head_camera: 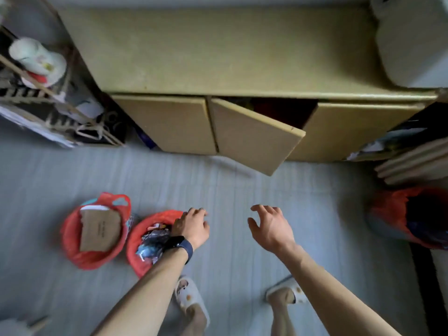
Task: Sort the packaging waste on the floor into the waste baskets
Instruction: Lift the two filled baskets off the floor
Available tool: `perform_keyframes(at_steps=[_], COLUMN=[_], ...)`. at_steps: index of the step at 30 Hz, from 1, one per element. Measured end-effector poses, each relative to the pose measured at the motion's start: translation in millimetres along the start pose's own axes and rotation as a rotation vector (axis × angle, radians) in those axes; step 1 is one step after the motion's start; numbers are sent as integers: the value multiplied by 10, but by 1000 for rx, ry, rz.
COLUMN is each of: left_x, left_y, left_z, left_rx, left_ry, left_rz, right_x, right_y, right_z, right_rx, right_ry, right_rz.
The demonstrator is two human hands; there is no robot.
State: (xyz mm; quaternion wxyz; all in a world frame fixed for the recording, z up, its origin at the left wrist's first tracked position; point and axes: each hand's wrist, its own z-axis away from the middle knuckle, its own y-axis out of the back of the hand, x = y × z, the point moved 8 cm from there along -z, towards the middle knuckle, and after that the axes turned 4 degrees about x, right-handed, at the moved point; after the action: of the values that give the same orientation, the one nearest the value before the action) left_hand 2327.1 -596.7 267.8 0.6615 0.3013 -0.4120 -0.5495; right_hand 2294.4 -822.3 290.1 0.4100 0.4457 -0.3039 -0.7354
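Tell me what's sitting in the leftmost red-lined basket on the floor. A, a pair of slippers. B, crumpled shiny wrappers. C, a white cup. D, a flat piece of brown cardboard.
D: a flat brown cardboard piece lies in the leftmost basket, while the shiny wrappers sit in the middle basket beside it.

I see my left hand (192,226) over the right rim of the wrapper basket (132,242), fingers loosely bent, holding nothing. Wrappers (151,241) fill it. My right hand (270,226) hangs spread above the floor (230,187). Cardboard (100,230) sits in the cardboard basket (69,238) alongside; a third basket (388,212) stands far right.
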Motion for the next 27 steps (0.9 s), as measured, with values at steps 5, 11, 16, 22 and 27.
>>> perform_keyframes(at_steps=[5,11,16,22,27], left_x=[-1716,-3197,-3965,-4732,-5189], left_y=[-224,-641,-1133,-2023,-2741], left_z=[69,119,317,297,190], left_rx=[3,-47,-39,-41,-7], left_ry=[228,494,680,926,1175], left_rz=[195,376,530,685,1150], right_x=[-836,-1375,-1483,-1269,-1086], right_y=[-1093,-2174,-3044,-4200,-4947], right_z=[-79,-256,-327,-375,-418], right_rx=[-184,-306,-417,-481,-481], right_ry=[-18,-51,-68,-176,-412], right_rz=[30,44,130,147,-61])
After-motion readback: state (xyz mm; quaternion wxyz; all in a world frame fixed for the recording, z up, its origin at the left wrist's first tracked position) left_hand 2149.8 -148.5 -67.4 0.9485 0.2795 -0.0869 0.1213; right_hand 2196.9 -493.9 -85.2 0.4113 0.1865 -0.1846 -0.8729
